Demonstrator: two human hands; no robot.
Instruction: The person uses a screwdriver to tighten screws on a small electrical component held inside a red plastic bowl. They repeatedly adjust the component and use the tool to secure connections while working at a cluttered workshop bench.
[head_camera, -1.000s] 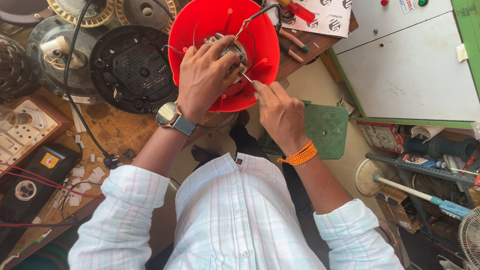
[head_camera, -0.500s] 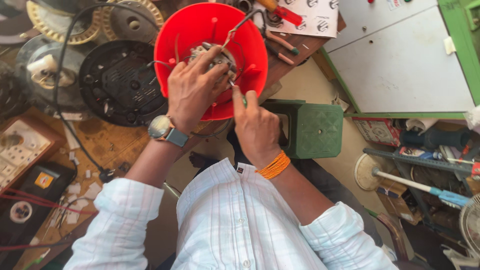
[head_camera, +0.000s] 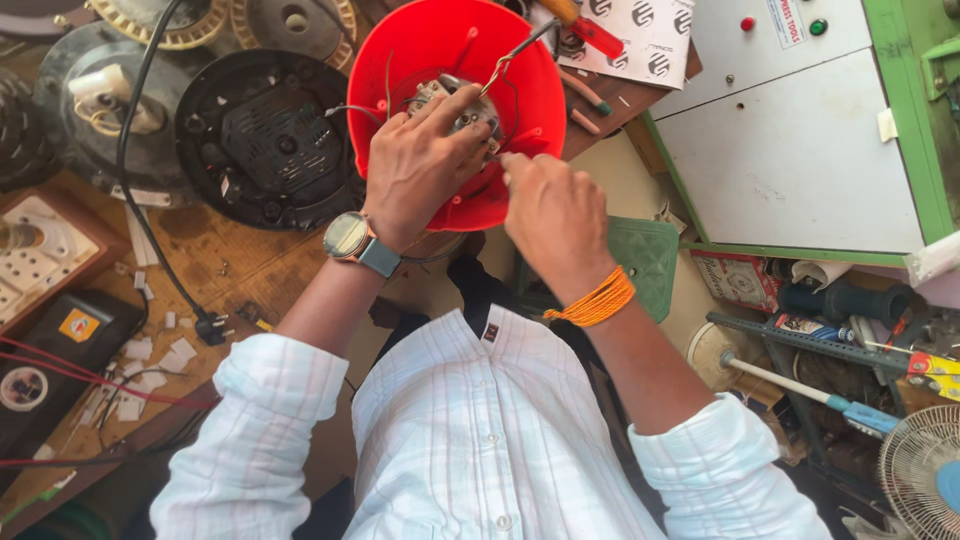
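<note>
While the left hand (head_camera: 420, 165) clamps its fingers on the motor unit (head_camera: 462, 105) inside the red housing (head_camera: 455, 60), the right hand (head_camera: 555, 215), fingers pinched together, works just beside that unit.

A: What fills the room at 9 o'clock?

B: A scarred wooden workbench (head_camera: 235, 262) strewn with white scraps, a round black housing (head_camera: 262, 140) and a black cable (head_camera: 150, 190).

A: And toward 2 o'clock?

B: A white cabinet with a green frame (head_camera: 800, 140), carrying 2 small buttons, in even daylight. At 4 o'clock a fan grille (head_camera: 925, 470) stands amid clutter.
</note>
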